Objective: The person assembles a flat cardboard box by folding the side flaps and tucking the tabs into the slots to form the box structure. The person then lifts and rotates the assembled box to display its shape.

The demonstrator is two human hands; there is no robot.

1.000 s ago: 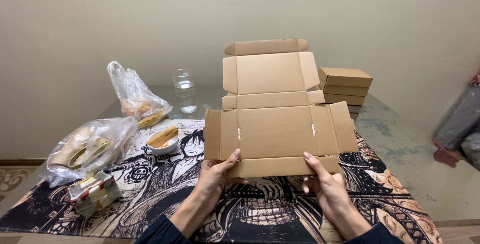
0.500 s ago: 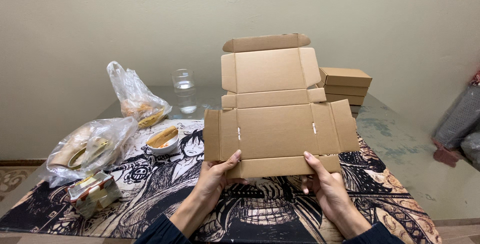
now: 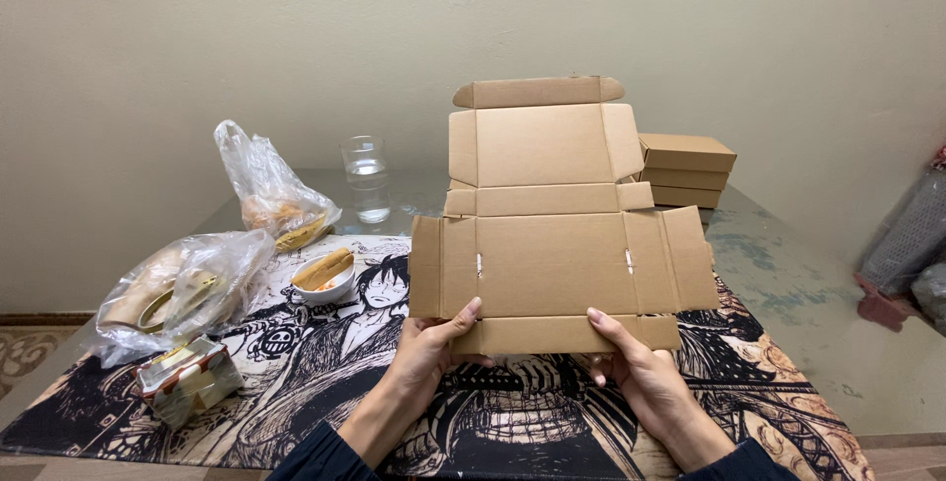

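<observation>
I hold an unfolded brown cardboard box blank (image 3: 552, 244) upright above the table, its flaps spread and its lid panel at the top. My left hand (image 3: 431, 348) grips the bottom flap at its left part, thumb on the front. My right hand (image 3: 636, 368) grips the same flap at its right part, thumb also on the front. Both sleeves are dark blue.
A printed black-and-white mat (image 3: 296, 373) covers the glass table (image 3: 798, 294). On the left lie two clear plastic bags (image 3: 182, 284), a small white bowl (image 3: 325, 279) and a small wrapped packet (image 3: 187, 380). A glass of water (image 3: 367, 177) stands behind. Stacked folded boxes (image 3: 687, 170) sit at the back right.
The box blank has been raised and tilted slightly more upright; both hands keep their grip on the bottom flap.
</observation>
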